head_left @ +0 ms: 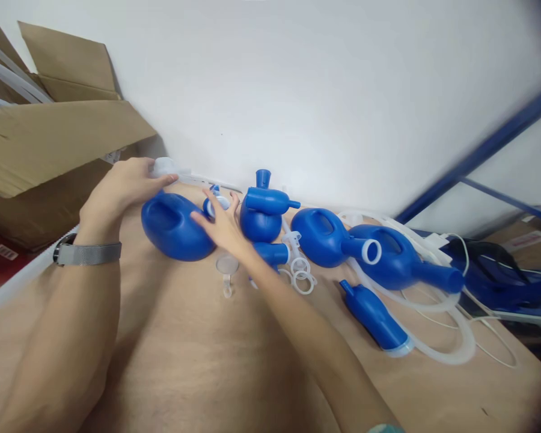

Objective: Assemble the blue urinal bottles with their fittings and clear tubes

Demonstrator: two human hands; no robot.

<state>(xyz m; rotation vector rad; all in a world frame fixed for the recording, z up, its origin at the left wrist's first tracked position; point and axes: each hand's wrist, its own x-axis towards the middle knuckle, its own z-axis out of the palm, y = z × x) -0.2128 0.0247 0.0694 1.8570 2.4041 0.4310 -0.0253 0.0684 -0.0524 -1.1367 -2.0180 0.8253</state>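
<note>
My left hand point(133, 178), with a watch on its wrist, is closed on a translucent white plastic piece point(165, 166) behind the leftmost blue bottle. That blue plastic bottle point(180, 231) has a moulded handle and lies on its side. My right hand point(222, 222) is open beside it, fingers spread around the bottle's white-rimmed mouth point(217, 206); whether they touch the rim I cannot tell. Just below my right hand lies a clear round cap with a tab point(227, 264). To its right stands another blue bottle point(260, 227), with a smaller blue container point(268, 201) in front of its upper part.
Two more blue bottles point(320, 236) point(388, 258) lie to the right, among loops of white tubing point(460, 343). A blue container point(376, 319) lies nearer. White rings point(303, 281) sit mid-table point(184, 355). An open cardboard box point(63, 141) stands left; a wall point(297, 90) rises behind.
</note>
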